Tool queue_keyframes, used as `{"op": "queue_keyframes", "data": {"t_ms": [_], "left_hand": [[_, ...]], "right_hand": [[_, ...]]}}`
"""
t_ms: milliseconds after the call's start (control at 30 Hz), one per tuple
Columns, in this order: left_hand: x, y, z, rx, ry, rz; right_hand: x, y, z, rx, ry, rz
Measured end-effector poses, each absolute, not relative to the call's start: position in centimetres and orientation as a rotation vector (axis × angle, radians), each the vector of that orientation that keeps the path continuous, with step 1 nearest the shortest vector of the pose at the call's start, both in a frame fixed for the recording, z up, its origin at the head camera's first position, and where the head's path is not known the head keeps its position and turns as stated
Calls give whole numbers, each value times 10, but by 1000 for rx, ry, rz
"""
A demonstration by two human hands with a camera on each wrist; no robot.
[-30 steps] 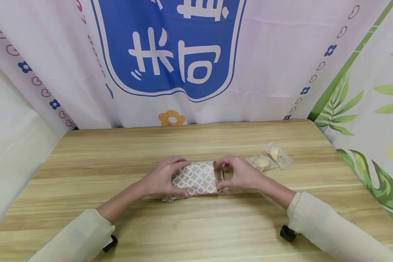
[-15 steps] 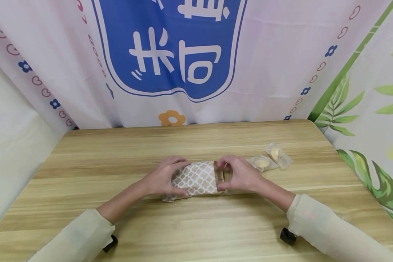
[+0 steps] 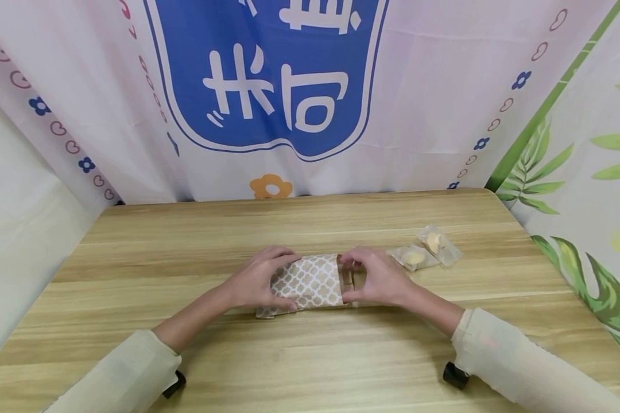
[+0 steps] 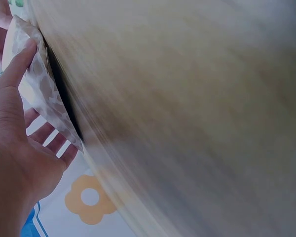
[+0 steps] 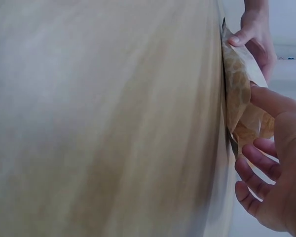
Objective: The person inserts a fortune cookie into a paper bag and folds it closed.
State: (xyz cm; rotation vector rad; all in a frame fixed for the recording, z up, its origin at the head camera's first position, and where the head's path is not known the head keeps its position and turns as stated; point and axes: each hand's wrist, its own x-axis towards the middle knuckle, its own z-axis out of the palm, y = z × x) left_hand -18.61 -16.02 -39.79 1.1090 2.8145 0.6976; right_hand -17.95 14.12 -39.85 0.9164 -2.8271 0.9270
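Observation:
A paper bag with a tan and white quatrefoil pattern lies flat on the wooden table, its mouth facing right. My left hand grips the bag's left part, thumb along the near side and fingers over the far side. At the mouth, my right hand holds the rim, its thumb on the near edge and curled fingers at the far edge. The right wrist view shows the right thumb at the lip of the bag, with the brown inside showing beside it. The bag's inside is mostly hidden.
Behind and right of the right hand lie two small clear packets, a nearer packet and a farther packet, each with a pale yellow piece inside. A printed cloth hangs along the back edge of the wooden table.
The right hand shifts very slightly at the bag's mouth. The left hand, bag and packets stay where they were.

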Motion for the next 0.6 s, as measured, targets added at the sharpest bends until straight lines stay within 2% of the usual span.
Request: {"op": "queue_keyframes", "data": {"t_ms": [600], "left_hand": [[-185,-159,-397,1111,2813,696]], "right_hand": [[-186,143,-402,1198,-2791,961]]}}
